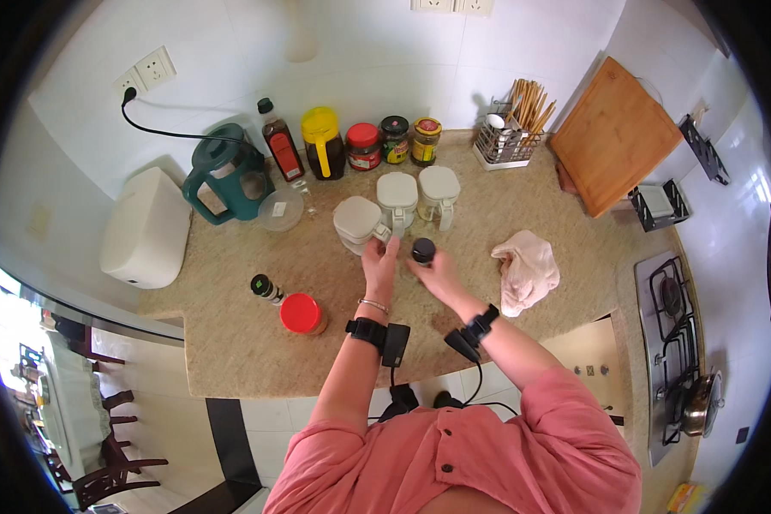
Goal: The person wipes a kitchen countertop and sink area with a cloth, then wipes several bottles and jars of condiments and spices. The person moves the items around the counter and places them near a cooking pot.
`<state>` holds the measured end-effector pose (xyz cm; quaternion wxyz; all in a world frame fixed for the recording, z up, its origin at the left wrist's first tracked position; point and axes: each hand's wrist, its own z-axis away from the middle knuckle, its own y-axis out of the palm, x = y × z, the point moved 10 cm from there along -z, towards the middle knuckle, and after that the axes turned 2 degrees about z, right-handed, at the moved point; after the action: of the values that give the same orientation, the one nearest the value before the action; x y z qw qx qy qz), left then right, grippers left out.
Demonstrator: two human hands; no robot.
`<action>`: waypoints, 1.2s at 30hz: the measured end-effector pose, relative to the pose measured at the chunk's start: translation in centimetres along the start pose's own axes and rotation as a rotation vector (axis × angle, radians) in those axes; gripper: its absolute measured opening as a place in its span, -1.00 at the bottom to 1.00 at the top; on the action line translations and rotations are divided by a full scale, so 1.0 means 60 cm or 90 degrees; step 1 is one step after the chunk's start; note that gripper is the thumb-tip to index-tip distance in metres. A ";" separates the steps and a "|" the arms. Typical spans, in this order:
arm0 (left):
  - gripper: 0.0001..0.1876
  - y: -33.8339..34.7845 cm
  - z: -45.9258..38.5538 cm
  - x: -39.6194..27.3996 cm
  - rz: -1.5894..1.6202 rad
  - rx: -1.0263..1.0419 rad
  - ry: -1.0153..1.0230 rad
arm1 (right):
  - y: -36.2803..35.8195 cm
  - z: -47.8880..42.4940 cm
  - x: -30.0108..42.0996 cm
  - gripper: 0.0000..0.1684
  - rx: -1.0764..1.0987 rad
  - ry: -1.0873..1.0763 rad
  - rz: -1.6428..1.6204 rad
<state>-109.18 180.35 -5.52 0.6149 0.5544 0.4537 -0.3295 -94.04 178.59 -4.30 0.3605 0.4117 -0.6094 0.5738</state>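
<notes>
My left hand (380, 260) has its fingers at the handle of a white-lidded seasoning jar (358, 221); whether they grip it cannot be told. Two more white-lidded jars (397, 193) (439, 187) stand to its right, their handles towards me. My right hand (438, 273) is closed around a small black-capped bottle (423, 249), just in front of these jars. To the left on the counter, a red-lidded jar (302, 313) touches or nearly touches a small spice bottle with a black cap (263, 284).
A crumpled pale cloth (528, 270) lies right of my hands. Along the wall stand a green kettle (231, 183), a sauce bottle (284, 148), a yellow-lidded pitcher (323, 144), several jars, a chopstick basket (506, 146) and a wooden cutting board (617, 135). A gas stove (665, 360) is at the right.
</notes>
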 end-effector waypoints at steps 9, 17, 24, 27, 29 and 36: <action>-0.73 0.003 -0.024 0.022 -0.063 -0.223 -0.003 | -0.150 -0.043 -0.040 -0.70 -0.101 0.057 -0.031; -0.73 0.002 -0.051 0.054 0.039 -0.139 -0.067 | -0.113 -0.078 -0.028 -0.64 0.000 0.024 -0.128; -0.69 0.051 -0.039 0.017 0.020 -0.062 -0.002 | -0.099 -0.104 -0.046 -0.61 0.086 0.049 -0.199; -0.73 0.056 -0.035 0.028 0.036 -0.037 -0.047 | -0.089 -0.107 -0.050 -0.61 0.100 0.040 -0.254; -0.76 0.057 -0.030 0.037 0.027 -0.019 -0.078 | -0.088 -0.109 -0.059 -0.62 0.111 0.037 -0.282; -0.82 0.047 0.003 0.032 -0.101 0.088 -0.147 | -0.087 -0.104 -0.069 -0.63 0.158 0.021 -0.397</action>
<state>-105.85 180.84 -6.20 0.5955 0.5160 0.3988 -0.4691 -87.79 185.17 -5.44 0.4756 0.6096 -0.3734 0.5126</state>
